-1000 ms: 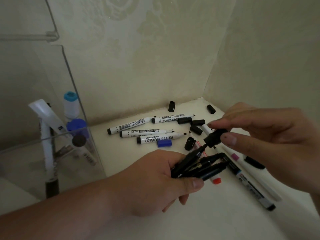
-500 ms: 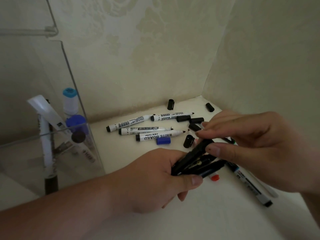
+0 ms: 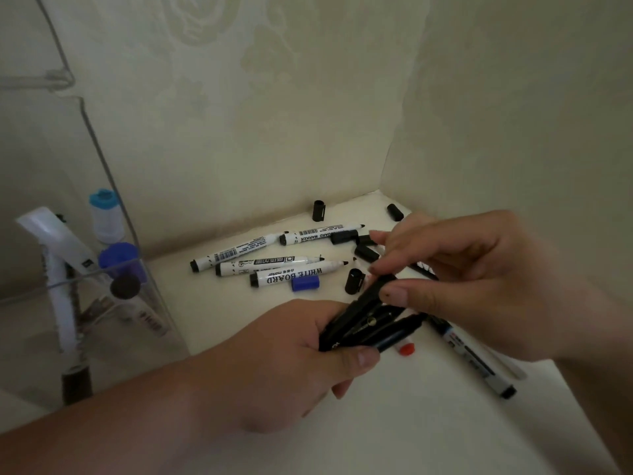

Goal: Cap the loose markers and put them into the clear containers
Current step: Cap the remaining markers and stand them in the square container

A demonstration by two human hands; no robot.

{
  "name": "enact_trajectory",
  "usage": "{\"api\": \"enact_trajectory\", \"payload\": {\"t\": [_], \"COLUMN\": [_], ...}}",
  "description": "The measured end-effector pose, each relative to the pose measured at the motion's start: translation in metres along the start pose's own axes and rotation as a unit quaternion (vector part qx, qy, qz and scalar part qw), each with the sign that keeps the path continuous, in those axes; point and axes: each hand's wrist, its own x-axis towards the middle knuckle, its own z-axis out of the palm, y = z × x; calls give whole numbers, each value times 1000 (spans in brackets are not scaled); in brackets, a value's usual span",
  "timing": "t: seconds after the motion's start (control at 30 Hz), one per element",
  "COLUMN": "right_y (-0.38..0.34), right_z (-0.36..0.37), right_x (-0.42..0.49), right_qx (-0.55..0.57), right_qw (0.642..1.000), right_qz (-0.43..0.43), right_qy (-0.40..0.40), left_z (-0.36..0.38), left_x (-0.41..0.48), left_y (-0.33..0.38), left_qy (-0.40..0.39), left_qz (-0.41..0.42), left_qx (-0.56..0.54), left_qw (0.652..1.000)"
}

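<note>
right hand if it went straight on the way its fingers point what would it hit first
Likely the loose black cap just left of the fingers of the right hand, then the blue cap; depth is unclear, so it might pass over them.

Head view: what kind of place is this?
Probably a home desk corner: cream patterned wallpaper, loose white whiteboard markers on the pale tabletop, and a clear plastic container holding more.

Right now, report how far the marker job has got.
Done: several markers stand in the clear container. In hand: the left hand grips a bundle of black markers while the right hand pinches a black cap on one. Left: four uncapped white markers, loose black caps and a blue cap lie on the surface.
</note>
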Motion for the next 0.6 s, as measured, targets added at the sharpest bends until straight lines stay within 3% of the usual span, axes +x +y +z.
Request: {"api": "enact_trajectory", "payload": {"t": [0.07,0.17,0.27,0.33,0.4,0.6], "right_y": [-3,-6,4,16,20,30], "right_z": [-13,-46,-68,-70,-64,-48], "right_x": [1,-1,-6,-7,-4,3], "right_qx": [-18,-20,-161,-341,-396,-410], "right_qw": [999,990,971,918,878,863], "right_qz": [-47,-81,38,185,270,292], "right_qy": [15,112,173,83,0,-51], "left_z": [-3,-4,-4,-4,-4,-4], "left_x": [0,-1,-3,-4,-3,1], "left_y": [-2,-7,-12,-16,-19,-19], "left_qy": [-7,-6,40,85,123,165], "left_qz": [6,16,36,45,63,72], "left_qx": [0,-22,-93,-162,-214,-244], "left_qw": [1000,1000,994,982,967,953]}}
